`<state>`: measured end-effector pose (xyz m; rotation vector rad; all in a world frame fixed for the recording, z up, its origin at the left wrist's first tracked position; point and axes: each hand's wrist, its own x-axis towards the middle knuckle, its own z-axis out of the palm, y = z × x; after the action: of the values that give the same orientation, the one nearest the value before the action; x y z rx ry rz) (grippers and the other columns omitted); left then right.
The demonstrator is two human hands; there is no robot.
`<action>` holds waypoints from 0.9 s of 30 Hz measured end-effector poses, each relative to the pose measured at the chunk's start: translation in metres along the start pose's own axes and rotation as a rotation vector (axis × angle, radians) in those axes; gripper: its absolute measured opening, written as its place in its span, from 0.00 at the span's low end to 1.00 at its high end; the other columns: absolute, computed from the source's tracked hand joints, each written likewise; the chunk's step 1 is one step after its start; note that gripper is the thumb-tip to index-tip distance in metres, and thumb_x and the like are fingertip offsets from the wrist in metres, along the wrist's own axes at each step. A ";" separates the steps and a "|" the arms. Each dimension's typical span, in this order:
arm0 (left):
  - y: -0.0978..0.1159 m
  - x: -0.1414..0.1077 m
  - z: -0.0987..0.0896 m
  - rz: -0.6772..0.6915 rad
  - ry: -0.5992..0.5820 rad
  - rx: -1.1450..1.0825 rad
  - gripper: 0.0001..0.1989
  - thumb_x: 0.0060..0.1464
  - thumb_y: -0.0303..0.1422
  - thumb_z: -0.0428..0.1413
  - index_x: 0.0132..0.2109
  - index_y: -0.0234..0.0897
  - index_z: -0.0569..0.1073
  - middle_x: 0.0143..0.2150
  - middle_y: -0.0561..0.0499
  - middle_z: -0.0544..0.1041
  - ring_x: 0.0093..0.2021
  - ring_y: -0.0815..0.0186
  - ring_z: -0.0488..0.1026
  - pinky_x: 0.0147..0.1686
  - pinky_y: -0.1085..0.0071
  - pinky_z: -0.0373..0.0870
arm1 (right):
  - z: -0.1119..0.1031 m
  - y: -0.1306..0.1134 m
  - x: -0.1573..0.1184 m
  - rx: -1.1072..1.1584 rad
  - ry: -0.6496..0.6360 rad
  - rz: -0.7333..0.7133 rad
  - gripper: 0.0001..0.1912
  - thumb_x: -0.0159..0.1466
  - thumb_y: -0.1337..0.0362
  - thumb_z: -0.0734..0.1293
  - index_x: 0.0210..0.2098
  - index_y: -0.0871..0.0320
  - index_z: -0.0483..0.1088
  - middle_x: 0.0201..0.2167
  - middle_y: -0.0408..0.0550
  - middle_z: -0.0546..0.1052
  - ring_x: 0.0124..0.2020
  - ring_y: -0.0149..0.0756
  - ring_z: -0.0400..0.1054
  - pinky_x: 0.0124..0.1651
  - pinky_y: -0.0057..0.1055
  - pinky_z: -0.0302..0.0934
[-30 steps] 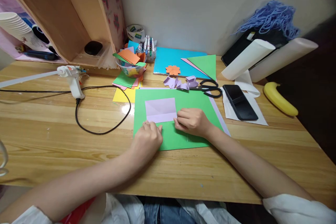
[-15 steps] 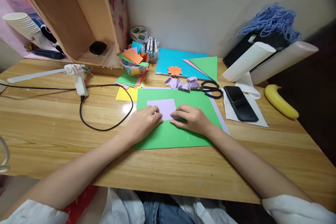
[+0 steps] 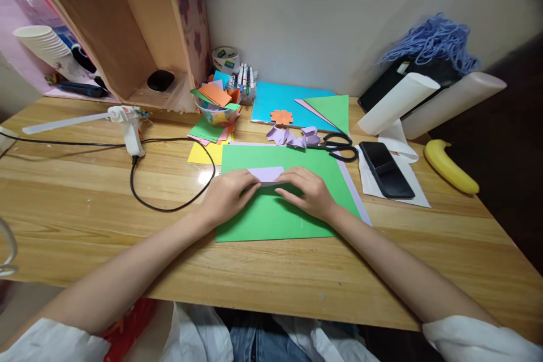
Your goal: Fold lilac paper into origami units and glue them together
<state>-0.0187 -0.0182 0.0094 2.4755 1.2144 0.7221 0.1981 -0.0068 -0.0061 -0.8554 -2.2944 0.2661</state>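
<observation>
Two hands [image 3: 229,193], one glue gun [image 3: 133,137], one phone [image 3: 387,170], one banana [image 3: 450,168], one orange flower [image 3: 281,117]

The left hand [image 3: 229,195] is pinching the left end of a small lilac paper [image 3: 267,174], and the right hand [image 3: 307,189] is touching its right end. The paper is being held over a green sheet [image 3: 292,223]. Near its far edge, scissors [image 3: 330,146] are lying beside lilac pieces [image 3: 278,135]. A black phone [image 3: 387,169] is resting near a banana [image 3: 452,168]; further left, a white glue gun [image 3: 134,140] is resting.
</observation>
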 end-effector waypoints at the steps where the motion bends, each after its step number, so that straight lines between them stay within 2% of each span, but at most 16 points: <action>1: 0.002 0.000 -0.001 -0.048 0.017 -0.095 0.11 0.58 0.33 0.47 0.36 0.35 0.72 0.33 0.50 0.75 0.34 0.67 0.70 0.33 0.73 0.64 | 0.000 -0.002 0.000 0.076 0.026 0.069 0.06 0.61 0.63 0.63 0.34 0.58 0.69 0.31 0.48 0.75 0.33 0.35 0.67 0.38 0.32 0.61; 4: 0.010 0.001 -0.005 -0.202 0.022 -0.380 0.12 0.58 0.35 0.47 0.36 0.34 0.72 0.32 0.51 0.75 0.32 0.68 0.70 0.32 0.74 0.65 | 0.000 -0.006 -0.001 0.319 0.078 0.357 0.10 0.61 0.59 0.62 0.28 0.59 0.67 0.22 0.43 0.69 0.24 0.30 0.62 0.26 0.26 0.57; 6: 0.013 0.001 -0.006 -0.280 -0.024 -0.529 0.13 0.58 0.36 0.47 0.38 0.34 0.72 0.34 0.51 0.76 0.33 0.68 0.71 0.31 0.74 0.67 | 0.002 -0.007 -0.001 0.446 0.075 0.520 0.15 0.61 0.56 0.61 0.24 0.59 0.63 0.19 0.40 0.64 0.20 0.27 0.58 0.21 0.24 0.52; 9: 0.011 0.001 -0.004 -0.314 -0.031 -0.526 0.12 0.56 0.35 0.50 0.43 0.34 0.71 0.38 0.50 0.76 0.36 0.67 0.72 0.35 0.71 0.69 | 0.004 -0.005 -0.001 0.408 0.059 0.605 0.19 0.61 0.54 0.60 0.20 0.58 0.55 0.17 0.38 0.56 0.18 0.25 0.52 0.19 0.23 0.46; 12: 0.004 0.000 -0.001 -0.216 0.007 -0.341 0.13 0.53 0.32 0.53 0.46 0.37 0.71 0.43 0.48 0.74 0.43 0.64 0.70 0.43 0.65 0.68 | 0.005 -0.001 0.000 0.135 0.026 0.571 0.20 0.61 0.56 0.60 0.18 0.57 0.52 0.16 0.37 0.53 0.18 0.25 0.49 0.20 0.24 0.43; 16: 0.002 -0.001 0.003 -0.013 -0.074 -0.194 0.12 0.55 0.28 0.50 0.46 0.38 0.71 0.47 0.46 0.72 0.47 0.63 0.68 0.46 0.63 0.66 | 0.005 0.000 0.000 -0.111 -0.002 0.498 0.17 0.61 0.58 0.60 0.19 0.57 0.55 0.16 0.38 0.58 0.18 0.27 0.51 0.21 0.26 0.43; 19: 0.005 -0.003 0.006 0.083 -0.147 -0.103 0.14 0.59 0.27 0.46 0.50 0.38 0.69 0.50 0.46 0.71 0.49 0.63 0.68 0.47 0.64 0.66 | 0.004 -0.001 0.000 -0.155 0.021 0.421 0.13 0.61 0.60 0.61 0.23 0.57 0.59 0.19 0.41 0.63 0.21 0.30 0.57 0.23 0.26 0.49; 23: 0.007 -0.003 0.006 0.097 -0.207 -0.004 0.16 0.59 0.28 0.44 0.54 0.37 0.66 0.54 0.45 0.69 0.50 0.63 0.67 0.48 0.63 0.66 | 0.004 -0.004 -0.002 -0.165 0.024 0.297 0.04 0.61 0.65 0.61 0.31 0.58 0.65 0.27 0.47 0.71 0.31 0.35 0.65 0.33 0.29 0.57; 27: 0.005 -0.003 0.006 0.103 -0.205 0.017 0.17 0.59 0.29 0.45 0.54 0.38 0.65 0.57 0.46 0.66 0.53 0.63 0.65 0.50 0.62 0.65 | 0.004 -0.003 -0.006 -0.197 -0.007 0.103 0.05 0.60 0.70 0.61 0.34 0.58 0.67 0.34 0.49 0.76 0.37 0.37 0.68 0.37 0.30 0.60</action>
<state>-0.0140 -0.0235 0.0061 2.5671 1.0304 0.4698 0.1977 -0.0128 -0.0107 -1.0751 -2.3138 0.0892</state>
